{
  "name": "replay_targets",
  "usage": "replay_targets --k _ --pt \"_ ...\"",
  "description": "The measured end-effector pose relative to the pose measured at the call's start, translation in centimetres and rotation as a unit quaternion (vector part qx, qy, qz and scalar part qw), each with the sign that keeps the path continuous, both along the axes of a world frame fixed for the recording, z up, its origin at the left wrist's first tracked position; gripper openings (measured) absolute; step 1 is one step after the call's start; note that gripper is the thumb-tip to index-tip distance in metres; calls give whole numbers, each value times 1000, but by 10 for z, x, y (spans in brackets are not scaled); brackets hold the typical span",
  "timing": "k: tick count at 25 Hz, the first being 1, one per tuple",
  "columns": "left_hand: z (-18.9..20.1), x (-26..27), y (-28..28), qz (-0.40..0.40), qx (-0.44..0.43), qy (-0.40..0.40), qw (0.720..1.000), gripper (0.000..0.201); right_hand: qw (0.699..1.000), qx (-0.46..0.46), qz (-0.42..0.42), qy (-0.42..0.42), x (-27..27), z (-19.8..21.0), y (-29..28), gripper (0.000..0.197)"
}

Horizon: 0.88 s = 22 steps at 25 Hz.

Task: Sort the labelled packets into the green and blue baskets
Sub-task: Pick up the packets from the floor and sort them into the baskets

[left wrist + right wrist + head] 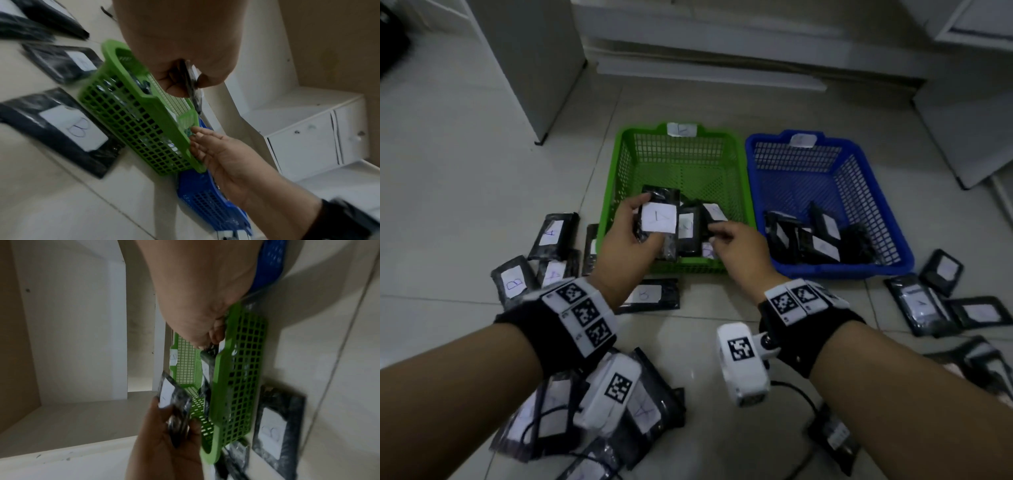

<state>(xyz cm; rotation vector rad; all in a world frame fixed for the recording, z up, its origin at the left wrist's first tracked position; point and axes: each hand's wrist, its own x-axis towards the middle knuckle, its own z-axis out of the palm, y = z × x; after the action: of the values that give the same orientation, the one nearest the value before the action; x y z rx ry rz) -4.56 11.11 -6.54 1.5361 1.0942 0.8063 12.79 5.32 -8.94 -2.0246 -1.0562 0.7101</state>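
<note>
My left hand [635, 224] grips a black packet [658, 216] with a white label marked A, held over the near left part of the green basket [616, 171]. The left wrist view shows that packet [194, 91] edge-on, pinched between thumb and fingers. My right hand [719, 236] hovers over the green basket's near right corner, fingers loosely curled and holding nothing I can see. Several labelled packets [688, 229] lie in the green basket. The blue basket [876, 202] to the right holds several more packets [822, 245].
Loose black packets lie on the tiled floor: a group at the left [553, 236], one marked B [513, 282], a group at the right [921, 305] and a heap under my forearms [643, 411]. White cabinets [527, 68] stand behind the baskets.
</note>
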Motion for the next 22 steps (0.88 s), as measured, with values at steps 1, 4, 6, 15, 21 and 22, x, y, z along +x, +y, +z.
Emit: replay_targets --k 1,4,6,15,21,22 --pt "2 14 -1 -25 -3 4 1000 57 999 16 -3 -43 11 2 -14 24" --pt "13 71 -13 -105 17 55 993 60 976 -9 66 -205 67 17 -59 24" --pt "18 112 -24 -132 29 77 988 60 937 -101 176 -285 113 32 -91 36" --pt "-26 230 -58 -120 114 217 962 27 870 -251 275 -324 235 40 -196 82" --pt "-55 229 -77 -134 279 273 911 30 923 -130 245 -268 241 -8 -223 82" --pt "-59 231 -81 -131 289 278 907 30 927 -119 238 -263 242 -10 -224 81"
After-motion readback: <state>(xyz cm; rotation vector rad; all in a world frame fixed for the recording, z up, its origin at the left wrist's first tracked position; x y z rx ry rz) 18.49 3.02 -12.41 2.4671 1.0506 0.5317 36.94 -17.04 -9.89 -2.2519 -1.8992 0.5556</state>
